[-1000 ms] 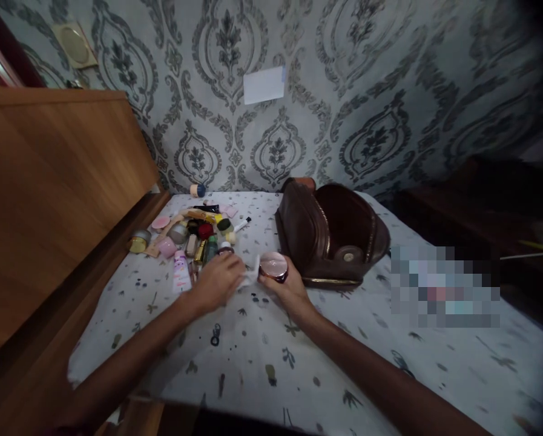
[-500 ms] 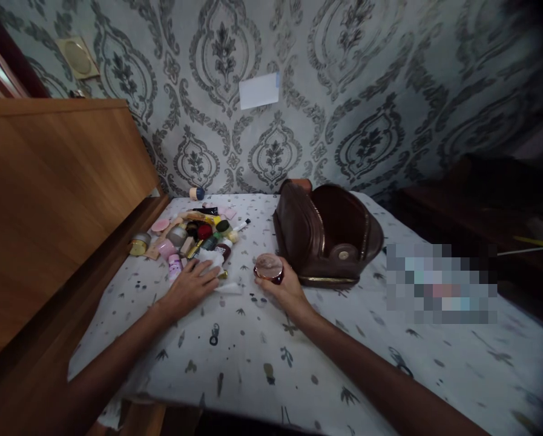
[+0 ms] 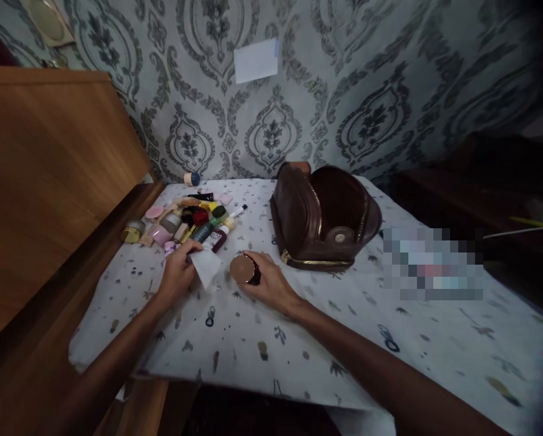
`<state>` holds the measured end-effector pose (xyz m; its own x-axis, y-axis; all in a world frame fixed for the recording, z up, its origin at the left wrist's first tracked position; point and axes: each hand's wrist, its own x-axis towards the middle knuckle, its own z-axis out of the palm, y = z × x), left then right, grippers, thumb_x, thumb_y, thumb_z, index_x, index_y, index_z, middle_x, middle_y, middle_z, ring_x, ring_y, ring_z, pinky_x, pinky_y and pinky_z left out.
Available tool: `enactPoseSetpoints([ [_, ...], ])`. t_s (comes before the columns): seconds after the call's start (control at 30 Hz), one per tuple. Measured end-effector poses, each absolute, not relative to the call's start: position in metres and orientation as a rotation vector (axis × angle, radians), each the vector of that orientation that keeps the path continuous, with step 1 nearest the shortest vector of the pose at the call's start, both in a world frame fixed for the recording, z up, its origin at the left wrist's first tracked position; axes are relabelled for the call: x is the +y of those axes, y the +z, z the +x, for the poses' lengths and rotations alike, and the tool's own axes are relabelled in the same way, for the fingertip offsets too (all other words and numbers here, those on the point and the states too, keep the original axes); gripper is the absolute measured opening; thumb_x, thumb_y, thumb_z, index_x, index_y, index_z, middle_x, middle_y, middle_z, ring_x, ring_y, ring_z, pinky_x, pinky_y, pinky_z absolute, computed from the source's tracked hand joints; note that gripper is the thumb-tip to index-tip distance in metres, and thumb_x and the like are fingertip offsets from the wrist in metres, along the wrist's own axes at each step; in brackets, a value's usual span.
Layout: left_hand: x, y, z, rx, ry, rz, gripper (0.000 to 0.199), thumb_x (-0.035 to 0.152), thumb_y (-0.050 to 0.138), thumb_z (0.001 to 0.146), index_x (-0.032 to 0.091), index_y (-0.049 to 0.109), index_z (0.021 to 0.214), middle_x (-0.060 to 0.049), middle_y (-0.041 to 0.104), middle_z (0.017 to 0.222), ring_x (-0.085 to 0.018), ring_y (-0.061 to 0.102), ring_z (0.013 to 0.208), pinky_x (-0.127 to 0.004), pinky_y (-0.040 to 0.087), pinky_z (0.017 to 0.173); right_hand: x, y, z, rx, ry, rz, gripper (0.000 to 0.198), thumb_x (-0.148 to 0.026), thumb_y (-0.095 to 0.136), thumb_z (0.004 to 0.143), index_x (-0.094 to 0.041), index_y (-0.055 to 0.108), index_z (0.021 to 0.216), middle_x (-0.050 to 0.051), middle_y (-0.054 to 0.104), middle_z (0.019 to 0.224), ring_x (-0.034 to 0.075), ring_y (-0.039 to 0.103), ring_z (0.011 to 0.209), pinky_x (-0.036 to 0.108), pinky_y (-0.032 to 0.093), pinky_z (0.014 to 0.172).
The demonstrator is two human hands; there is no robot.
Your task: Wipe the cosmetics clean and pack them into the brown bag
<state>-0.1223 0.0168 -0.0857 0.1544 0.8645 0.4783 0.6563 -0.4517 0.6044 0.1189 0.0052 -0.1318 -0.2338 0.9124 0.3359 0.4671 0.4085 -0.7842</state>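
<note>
Head view: left hand (image 3: 179, 271), now closed on a white tissue (image 3: 206, 267) previously beneath its spread fingers; right hand (image 3: 271, 283), curled round a brown-topped jar (image 3: 243, 269), has tipped it toward the tissue.

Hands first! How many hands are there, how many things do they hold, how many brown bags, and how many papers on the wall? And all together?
Hands (left hand, right hand): 2
Held things (white sheet, round jar): 2
Brown bag: 1
Paper on the wall: 1
Total: 6
</note>
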Motion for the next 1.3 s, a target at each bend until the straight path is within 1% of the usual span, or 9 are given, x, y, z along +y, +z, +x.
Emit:
enactPoseSetpoints([
  [0.23, 0.023, -0.082, -0.074, 1.169, 1.290, 2.245, 0.034, 0.005, 0.050, 0.079, 0.018, 0.069, 0.104, -0.007, 0.071, 0.102, -0.020, 0.066, 0.097, -0.033, 0.053, 0.087, 0.006, -0.133, 0.122, -1.944, 0.668, -1.176, 0.059, -0.028, 0.073, 0.071, -0.015, 0.055, 0.125, 0.015, 0.063, 0.120, 0.032, 0.055, 0.112, 0.047, 0.046, 0.096],
  [0.3, 0.019, -0.089, -0.062, 1.061, 1.174, 2.404, 0.040, 0.005, 0.048, 0.082, 0.018, 0.068, 0.114, -0.010, 0.068, 0.112, -0.023, 0.064, 0.107, -0.037, 0.053, 0.094, 0.007, -0.134, 0.122, -1.937, 0.655, -1.165, 0.044, -0.024, 0.066, 0.075, -0.014, 0.057, 0.117, 0.015, 0.064, 0.115, 0.030, 0.056, 0.107, 0.045, 0.047, 0.093],
  [0.43, 0.007, -0.104, -0.055, 0.825, 0.965, 2.634, 0.053, 0.012, 0.049, 0.091, 0.018, 0.048, 0.143, -0.020, 0.052, 0.142, -0.029, 0.046, 0.137, -0.048, 0.043, 0.112, 0.007, -0.136, 0.122, -1.938, 0.589, -1.148, 0.005, -0.018, 0.053, 0.082, -0.018, 0.053, 0.087, 0.012, 0.063, 0.093, 0.025, 0.055, 0.090, 0.040, 0.047, 0.083],
  [0.63, 0.000, -0.104, -0.066, 0.648, 0.835, 2.589, 0.070, 0.023, 0.053, 0.094, 0.022, 0.024, 0.156, -0.018, 0.033, 0.158, -0.032, 0.024, 0.150, -0.056, 0.032, 0.118, 0.008, -0.137, 0.123, -1.963, 0.562, -1.140, 0.009, -0.017, 0.058, 0.080, -0.019, 0.050, 0.084, 0.009, 0.061, 0.090, 0.024, 0.053, 0.086, 0.038, 0.045, 0.082],
  [0.73, 0.002, -0.104, -0.064, 0.740, 0.898, 2.524, 0.056, 0.027, 0.052, 0.097, 0.023, 0.038, 0.150, -0.016, 0.042, 0.154, -0.030, 0.032, 0.148, -0.054, 0.034, 0.118, 0.009, -0.137, 0.124, -1.974, 0.574, -1.140, 0.019, -0.021, 0.067, 0.076, -0.018, 0.052, 0.087, 0.009, 0.062, 0.095, 0.025, 0.054, 0.092, 0.038, 0.046, 0.084],
  [0.83, 0.005, -0.106, -0.060, 0.824, 1.063, 2.396, 0.033, 0.022, 0.049, 0.098, 0.021, 0.062, 0.129, -0.013, 0.062, 0.135, -0.025, 0.051, 0.134, -0.046, 0.042, 0.113, 0.009, -0.136, 0.124, -1.965, 0.582, -1.175, 0.028, -0.028, 0.075, 0.074, -0.017, 0.055, 0.090, 0.010, 0.063, 0.097, 0.026, 0.055, 0.095, 0.039, 0.046, 0.085],
  [0.9, 0.008, -0.106, -0.060, 0.837, 1.145, 2.296, 0.026, 0.022, 0.052, 0.097, 0.020, 0.069, 0.117, -0.011, 0.068, 0.123, -0.023, 0.060, 0.123, -0.042, 0.047, 0.107, 0.008, -0.136, 0.124, -1.961, 0.593, -1.199, 0.031, -0.029, 0.076, 0.074, -0.016, 0.057, 0.094, 0.010, 0.064, 0.098, 0.026, 0.055, 0.096, 0.039, 0.047, 0.084],
  [1.1, 0.017, -0.102, -0.065, 1.066, 1.143, 2.048, 0.033, 0.028, 0.060, 0.092, 0.021, 0.065, 0.123, -0.008, 0.067, 0.119, -0.022, 0.062, 0.110, -0.035, 0.048, 0.096, 0.007, -0.131, 0.126, -1.954, 0.661, -1.182, 0.060, -0.030, 0.081, 0.071, -0.015, 0.056, 0.124, 0.013, 0.064, 0.116, 0.028, 0.055, 0.108, 0.044, 0.045, 0.094],
  [1.3, 0.018, -0.098, -0.068, 1.131, 1.103, 2.144, 0.017, 0.030, 0.062, 0.090, 0.019, 0.069, 0.102, -0.004, 0.066, 0.094, -0.019, 0.062, 0.090, -0.031, 0.049, 0.081, 0.007, -0.128, 0.126, -1.930, 0.669, -1.159, 0.051, -0.034, 0.084, 0.069, -0.017, 0.062, 0.112, 0.009, 0.066, 0.106, 0.027, 0.057, 0.102, 0.042, 0.046, 0.091],
])
